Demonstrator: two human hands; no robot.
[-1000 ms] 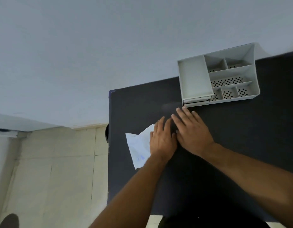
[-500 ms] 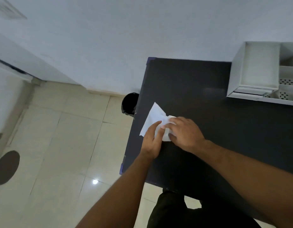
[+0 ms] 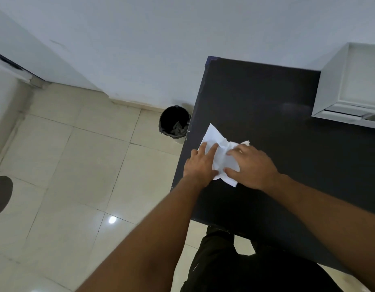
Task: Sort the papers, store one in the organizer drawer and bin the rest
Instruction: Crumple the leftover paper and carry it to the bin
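Note:
White, creased papers (image 3: 221,153) lie bunched near the left edge of the dark table (image 3: 266,98). My left hand (image 3: 200,163) rests on their left part with its fingers straight. On the right part, my right hand (image 3: 254,166) has its fingers and thumb curled into the sheets, gathering them. A white organizer (image 3: 348,85) stands at the table's far right, cut off by the frame edge, with its shallow drawer (image 3: 351,111) at the bottom front. The bin (image 3: 175,123), round with a black liner, stands on the floor against the table's left side.
Beige floor tiles (image 3: 77,175) spread to the left of the table, and a pale wall (image 3: 161,39) rises behind it. A dark round patch (image 3: 1,194) lies on the floor at the far left. My dark-clothed legs (image 3: 235,266) show below the table's near edge.
My view has swung left and down, so the bin is now in full view and the organizer is at the frame edge. The papers have gone from flat to bunched between my hands.

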